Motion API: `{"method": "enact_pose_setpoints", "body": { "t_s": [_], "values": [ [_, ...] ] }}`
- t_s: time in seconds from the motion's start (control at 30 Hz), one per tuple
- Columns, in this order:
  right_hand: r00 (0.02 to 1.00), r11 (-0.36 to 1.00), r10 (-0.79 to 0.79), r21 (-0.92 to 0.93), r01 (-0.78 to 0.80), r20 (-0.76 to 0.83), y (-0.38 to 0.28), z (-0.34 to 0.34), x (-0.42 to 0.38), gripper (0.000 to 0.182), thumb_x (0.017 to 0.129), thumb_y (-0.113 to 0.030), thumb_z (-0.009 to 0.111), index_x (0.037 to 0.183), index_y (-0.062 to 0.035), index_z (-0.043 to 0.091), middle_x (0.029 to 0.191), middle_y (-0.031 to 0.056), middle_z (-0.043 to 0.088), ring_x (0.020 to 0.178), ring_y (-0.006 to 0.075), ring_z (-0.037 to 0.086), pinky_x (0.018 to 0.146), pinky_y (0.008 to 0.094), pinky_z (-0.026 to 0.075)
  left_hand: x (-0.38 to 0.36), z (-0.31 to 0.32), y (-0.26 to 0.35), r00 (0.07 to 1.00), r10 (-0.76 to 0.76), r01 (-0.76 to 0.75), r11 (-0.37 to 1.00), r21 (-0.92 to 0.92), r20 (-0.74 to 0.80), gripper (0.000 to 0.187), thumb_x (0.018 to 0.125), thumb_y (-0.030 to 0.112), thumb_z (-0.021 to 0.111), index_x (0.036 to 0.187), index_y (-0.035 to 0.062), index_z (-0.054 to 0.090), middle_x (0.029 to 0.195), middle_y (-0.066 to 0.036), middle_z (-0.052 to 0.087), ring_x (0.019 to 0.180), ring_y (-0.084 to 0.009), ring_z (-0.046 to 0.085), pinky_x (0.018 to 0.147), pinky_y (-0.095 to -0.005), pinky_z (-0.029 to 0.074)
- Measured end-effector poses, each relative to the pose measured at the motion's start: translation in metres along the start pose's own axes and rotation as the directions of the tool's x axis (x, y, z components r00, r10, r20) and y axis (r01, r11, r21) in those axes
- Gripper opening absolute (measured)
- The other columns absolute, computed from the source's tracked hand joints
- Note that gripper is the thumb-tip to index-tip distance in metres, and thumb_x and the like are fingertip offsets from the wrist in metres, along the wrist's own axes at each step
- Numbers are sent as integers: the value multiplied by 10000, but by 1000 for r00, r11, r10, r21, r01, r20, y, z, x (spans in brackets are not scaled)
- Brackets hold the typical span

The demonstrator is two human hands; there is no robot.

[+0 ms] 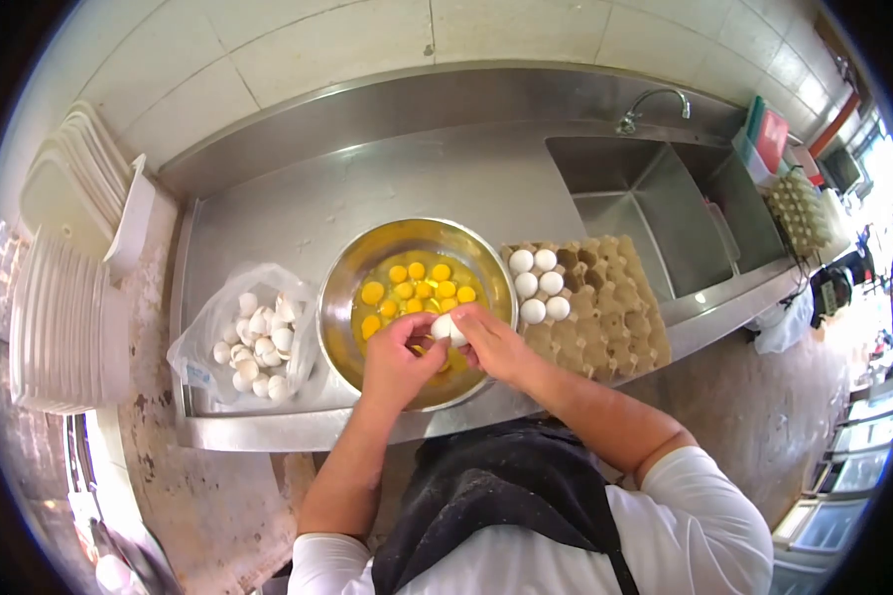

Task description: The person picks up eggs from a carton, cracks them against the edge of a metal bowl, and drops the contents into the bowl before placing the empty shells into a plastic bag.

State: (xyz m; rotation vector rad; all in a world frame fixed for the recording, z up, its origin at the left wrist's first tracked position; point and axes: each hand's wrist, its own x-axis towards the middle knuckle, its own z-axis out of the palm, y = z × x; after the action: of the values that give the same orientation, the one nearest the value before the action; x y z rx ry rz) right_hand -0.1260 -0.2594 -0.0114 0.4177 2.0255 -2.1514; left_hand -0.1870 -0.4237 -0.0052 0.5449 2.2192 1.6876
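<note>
With the fingers of our left hand (399, 359) and right hand (496, 345) closed around a white egg (446, 330) over the metal bowl (340, 315), we judge it light, smooth and fragile, best held gently by its ends.

Both forearms extended forward and angled inward, left hand (407, 349) and right hand (486, 339) brought close together, fingers curled and bent, thumbs drawn toward each other.
</note>
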Motion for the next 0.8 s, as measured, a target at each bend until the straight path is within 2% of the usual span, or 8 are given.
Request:
{"method": "enact_pose_setpoints", "body": {
  "t_s": [0.27, 0.33, 0.47, 0.57, 0.6, 0.67, 0.73, 0.8],
  "values": [
    [995, 995, -41, -81, 49, 94, -10, -11, 19, 429, 1005, -450, 442, 1153, -63, 556, 886, 46, 579, 710, 124, 551, 626, 275, 483, 13, -20, -2, 1000, -19, 19, 1000, -11, 19, 312, 787, 89, 714, 1079, -7, 659, 909, -86, 719, 815, -133, 684, 703, -258, 537],
    [944, 795, -311, -515, 321, 108, -15, -16, 25, 344, 981, -356, 548, 1198, -89, 556, 896, 19, 605, 720, 120, 557, 632, 256, 470, 11, -26, 4, 999, -28, 27, 998, 52, 20, 320, 787, 89, 715, 1088, -3, 657, 914, -87, 718, 820, -134, 684, 704, -258, 536],
    [969, 772, -247, -609, 183, -21, -46, -20, 17, 336, 948, -284, 616, 1193, -62, 555, 898, 20, 619, 737, 100, 556, 662, 252, 469, 5, -42, 8, 997, 10, 1, 990, 144, -76, 331, 797, 77, 719, 1106, -15, 644, 939, -88, 710, 832, -137, 680, 719, -260, 535],
    [974, 977, -192, -119, 178, -123, -24, -26, 29, 421, 952, -420, 580, 1123, -36, 550, 923, 60, 634, 733, 150, 616, 644, 267, 495, -8, -61, -14, 969, 0, -77, 950, -303, -248, 276, 851, -22, 664, 1117, -63, 603, 953, -94, 696, 824, -142, 661, 723, -258, 531],
    [975, 976, -194, -121, 181, -111, -20, -30, 28, 421, 952, -420, 580, 1123, -36, 550, 923, 60, 634, 733, 150, 616, 644, 267, 495, -16, -70, -16, 966, -2, -79, 950, -301, -260, 276, 851, -22, 664, 1117, -63, 603, 953, -94, 696, 824, -142, 661, 723, -258, 531],
    [978, 932, 186, 297, -206, 95, -22, -32, 25, 407, 972, -455, 528, 1102, -72, 573, 883, 39, 624, 686, 117, 587, 595, 232, 459, -35, -92, -11, 906, -136, -6, 943, -334, -401, 279, 848, -39, 663, 1116, -69, 591, 935, -98, 691, 809, -123, 644, 725, -239, 517],
    [949, 914, 296, 258, -314, 109, -25, -10, 25, 403, 982, -478, 490, 1071, -99, 594, 857, 25, 622, 660, 97, 573, 545, 212, 424, -53, -117, -13, 858, -172, -4, 940, -342, -483, 281, 839, -30, 684, 1102, -72, 595, 911, -90, 683, 785, -110, 629, 697, -226, 502],
    [901, 907, 338, 160, -389, 271, -30, 13, 23, 401, 979, -476, 498, 1046, -95, 604, 835, 13, 618, 629, 101, 565, 520, 226, 422, -73, -150, -32, 767, -127, 25, 985, -169, -629, 307, 840, 138, 718, 1101, 1, 631, 885, -55, 694, 687, -103, 631, 554, -207, 442]
  ]
}}
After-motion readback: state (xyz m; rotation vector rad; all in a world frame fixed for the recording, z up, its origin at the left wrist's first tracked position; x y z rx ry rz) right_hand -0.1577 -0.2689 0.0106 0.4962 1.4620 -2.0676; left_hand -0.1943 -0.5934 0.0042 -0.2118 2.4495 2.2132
